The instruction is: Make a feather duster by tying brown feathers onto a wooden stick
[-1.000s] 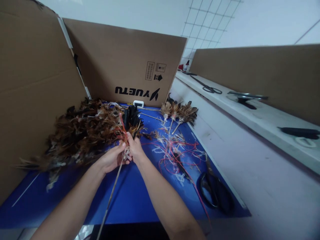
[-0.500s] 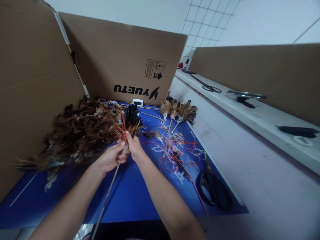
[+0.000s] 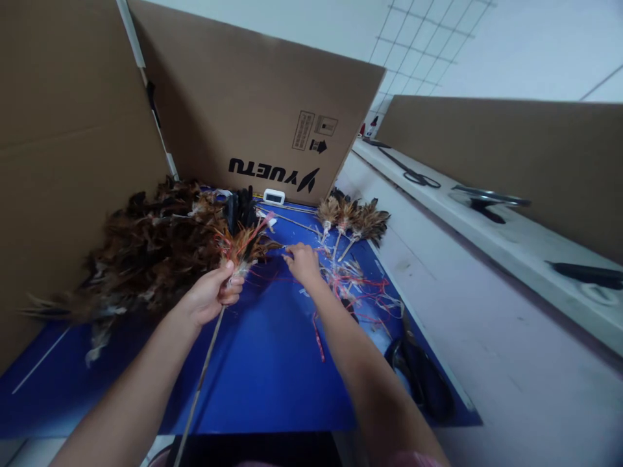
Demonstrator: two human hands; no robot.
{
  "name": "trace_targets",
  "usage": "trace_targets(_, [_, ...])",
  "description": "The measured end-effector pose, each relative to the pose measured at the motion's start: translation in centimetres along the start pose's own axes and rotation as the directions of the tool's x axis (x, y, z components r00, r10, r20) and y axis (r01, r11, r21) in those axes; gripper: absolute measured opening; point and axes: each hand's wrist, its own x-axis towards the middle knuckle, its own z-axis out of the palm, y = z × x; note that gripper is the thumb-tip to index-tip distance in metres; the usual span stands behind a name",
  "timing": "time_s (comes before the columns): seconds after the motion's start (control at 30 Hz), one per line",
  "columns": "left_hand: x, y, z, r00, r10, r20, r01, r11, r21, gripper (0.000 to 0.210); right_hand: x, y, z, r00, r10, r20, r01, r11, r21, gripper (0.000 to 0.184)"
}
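My left hand is wrapped round the base of a feather duster, where brown and black feathers meet a thin stick that slants down toward me. Red string loops among its feathers, and a pink strip sticks out at their right side. To the right of the duster, my right hand is over the blue table with curled fingers, thumb and forefinger close together. What they pinch, if anything, I cannot make out. Tangled red string and pale scraps lie beside that hand, partly behind the wrist.
A large heap of brown feathers fills the left of the blue table. Several small feather bundles lie at the back right. Black-handled scissors rest near the right edge. Cardboard walls the left and back; tools lie on a ledge.
My right hand has left the duster's base and moved right. My left hand keeps its hold, shifted slightly left. The pink strip now leans right instead of standing upright.
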Motion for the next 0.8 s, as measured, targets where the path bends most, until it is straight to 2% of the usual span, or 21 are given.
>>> trace_targets(0.07, [0.2,-0.1,-0.1,1.0,0.0,-0.01,0.0,1.0,-0.006,0.02,0.6,0.1,0.5,0.999,-0.011,0.031,0.018,0.975,-0.22,0.024])
trace_targets(0.1, [0.2,-0.2,-0.2,1.0,-0.002,-0.013,0.002,1.0,-0.009,0.02,0.8,0.1,0.6,0.999,-0.014,0.045,0.025,0.962,-0.27,0.024])
trace_targets(0.27, [0.5,-0.3,-0.2,1.0,-0.002,-0.029,0.002,1.0,-0.007,0.02,0.5,0.3,0.1,0.995,-0.077,0.064,0.089,0.971,-0.221,0.021])
trace_targets(0.37, [0.6,-0.5,-0.2,1.0,-0.006,-0.026,0.006,1.0,0.002,0.019,-0.8,-0.2,-1.6,0.979,-0.195,0.062,0.197,0.98,-0.025,0.021])
trace_targets(0.43, [0.6,-0.7,-0.3,1.0,-0.016,-0.005,0.017,1.0,0.009,0.02,-2.1,-1.1,-2.9,0.939,-0.343,0.007,0.333,0.918,0.216,0.019])
trace_targets(0.5, [0.7,-1.0,-0.4,0.999,-0.03,0.015,0.03,0.999,0.017,0.02,-3.5,-2.5,-4.0,0.868,-0.494,-0.05,0.477,0.802,0.36,0.015])
trace_targets(0.57, [0.8,-1.2,-0.4,0.998,-0.051,0.026,0.05,0.998,0.026,0.018,-4.5,-4.0,-4.6,0.797,-0.602,-0.048,0.57,0.725,0.386,0.018])
trace_targets(0.63, [0.8,-1.3,-0.4,0.997,-0.068,0.036,0.066,0.997,0.04,0.017,-5.2,-5.1,-4.7,0.755,-0.656,-0.02,0.616,0.697,0.367,0.022])
trace_targets(0.8, [0.6,-1.6,-0.1,0.994,-0.086,0.073,0.081,0.994,0.071,0.02,-5.5,-5.8,-3.7,0.736,-0.675,0.055,0.636,0.717,0.284,0.023])
